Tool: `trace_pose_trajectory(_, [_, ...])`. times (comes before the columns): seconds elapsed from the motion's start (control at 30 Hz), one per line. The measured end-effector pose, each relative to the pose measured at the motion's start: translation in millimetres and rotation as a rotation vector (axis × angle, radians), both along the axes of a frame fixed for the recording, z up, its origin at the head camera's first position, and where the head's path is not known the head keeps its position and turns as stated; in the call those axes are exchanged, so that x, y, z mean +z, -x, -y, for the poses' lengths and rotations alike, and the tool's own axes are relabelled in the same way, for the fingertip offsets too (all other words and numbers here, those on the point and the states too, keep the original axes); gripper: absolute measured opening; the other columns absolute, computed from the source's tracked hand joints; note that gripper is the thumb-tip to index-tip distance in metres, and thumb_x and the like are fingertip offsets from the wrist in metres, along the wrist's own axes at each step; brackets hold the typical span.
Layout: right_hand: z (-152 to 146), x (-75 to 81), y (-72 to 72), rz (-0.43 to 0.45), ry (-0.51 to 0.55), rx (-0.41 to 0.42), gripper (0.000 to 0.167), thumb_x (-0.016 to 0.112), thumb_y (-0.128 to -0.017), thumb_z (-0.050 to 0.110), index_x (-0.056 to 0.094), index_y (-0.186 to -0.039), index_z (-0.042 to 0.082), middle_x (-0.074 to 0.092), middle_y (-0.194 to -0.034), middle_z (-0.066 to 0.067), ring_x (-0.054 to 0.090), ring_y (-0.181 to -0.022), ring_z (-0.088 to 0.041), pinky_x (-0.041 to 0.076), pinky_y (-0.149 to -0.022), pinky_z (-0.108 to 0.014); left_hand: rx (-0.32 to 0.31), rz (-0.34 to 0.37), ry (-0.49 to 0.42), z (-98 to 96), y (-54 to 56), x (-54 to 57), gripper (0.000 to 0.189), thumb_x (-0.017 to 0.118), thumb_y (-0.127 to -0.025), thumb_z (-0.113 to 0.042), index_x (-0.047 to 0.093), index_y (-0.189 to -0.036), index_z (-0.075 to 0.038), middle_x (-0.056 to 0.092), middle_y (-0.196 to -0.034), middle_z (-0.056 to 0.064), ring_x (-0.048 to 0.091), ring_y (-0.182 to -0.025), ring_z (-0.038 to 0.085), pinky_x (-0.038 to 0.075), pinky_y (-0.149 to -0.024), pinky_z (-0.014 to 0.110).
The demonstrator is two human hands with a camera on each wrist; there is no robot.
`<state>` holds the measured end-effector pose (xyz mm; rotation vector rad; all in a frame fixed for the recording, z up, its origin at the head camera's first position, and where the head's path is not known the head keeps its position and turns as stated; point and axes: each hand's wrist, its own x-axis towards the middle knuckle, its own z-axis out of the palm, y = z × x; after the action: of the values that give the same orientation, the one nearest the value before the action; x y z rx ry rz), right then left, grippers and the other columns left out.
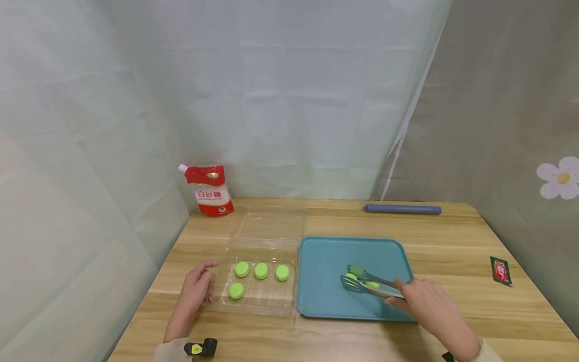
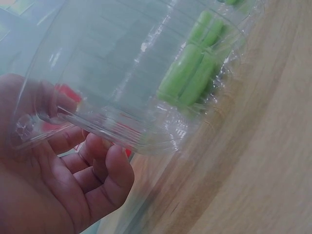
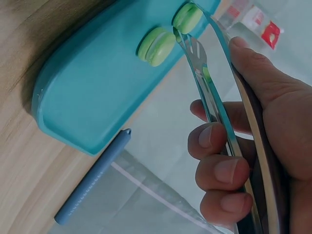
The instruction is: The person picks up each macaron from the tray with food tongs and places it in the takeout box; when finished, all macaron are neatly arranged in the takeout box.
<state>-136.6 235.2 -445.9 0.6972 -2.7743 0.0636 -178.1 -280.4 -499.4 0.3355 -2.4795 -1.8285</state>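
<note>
A clear plastic box (image 1: 260,303) lies with its lid (image 1: 270,226) folded back, several green macarons (image 1: 261,271) inside. My left hand (image 1: 197,286) holds the box's left edge; in the left wrist view its fingers (image 2: 114,178) curl by the plastic rim. My right hand (image 1: 427,304) grips tongs (image 1: 382,292) with turquoise slotted heads over the blue tray (image 1: 321,281). One green macaron (image 3: 187,18) sits at the tong heads, which are apart around it. Another macaron (image 3: 156,46) lies on the tray close by, partly covered by the tongs in the head view.
A red and white sugar pouch (image 1: 210,193) stands at the back left. Behind the tray, a blue stick-shaped object (image 1: 402,209) lies along the table's back edge. A small green and red packet (image 1: 500,271) lies at the right. Cloth curtains (image 1: 280,100) surround the wooden table.
</note>
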Motion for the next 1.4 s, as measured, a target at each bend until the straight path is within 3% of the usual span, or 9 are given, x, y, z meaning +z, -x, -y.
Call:
trace_pose_trajectory(0.27, [2,2.2,-0.8,0.004,-0.011,0.002,0.033,0.084,-0.078,0.039,0.064,-0.085,0.013,0.032,-0.056,0.012,0.026,-0.047,-0.003,0.023,-0.038,-0.023,-0.008,-0.004,0.01,1.1,0.4,0.1,0.043,0.043,-0.092,-0.003,0.055,-0.133,0.005,0.047,-0.062,0.007,0.047,-0.049,0.016,0.04,-0.043,0.025])
trace_pose_trajectory(0.53, [4,7.6,1.7,-0.05,-0.006,0.032,0.035,0.084,-0.076,0.039,0.06,-0.081,0.014,0.033,-0.055,0.011,0.029,-0.046,-0.004,0.026,-0.037,-0.025,-0.001,-0.001,0.005,0.1,0.4,0.7,0.042,0.043,-0.092,-0.002,0.055,-0.132,0.005,0.046,-0.061,0.006,0.046,-0.049,0.015,0.039,-0.042,0.025])
trace_pose_trajectory(0.8, [8,14.2,5.5,-0.116,0.0,0.083,0.037,0.084,-0.075,0.04,0.058,-0.08,0.016,0.03,-0.055,0.012,0.024,-0.045,-0.002,0.021,-0.037,-0.023,-0.002,-0.008,-0.005,0.9,-1.8,3.0,0.042,0.043,-0.094,-0.001,0.054,-0.133,0.006,0.047,-0.06,0.006,0.047,-0.049,0.016,0.04,-0.043,0.025])
trace_pose_trajectory(1.4, [28,40.6,11.1,-0.038,-0.005,0.107,0.037,0.081,-0.081,0.04,0.051,-0.077,0.018,0.026,-0.055,0.012,0.02,-0.046,-0.002,0.017,-0.041,-0.022,0.001,-0.015,-0.022,-1.6,-2.6,2.5,0.041,0.043,-0.093,0.0,0.054,-0.132,0.005,0.046,-0.058,0.006,0.046,-0.047,0.016,0.037,-0.041,0.024])
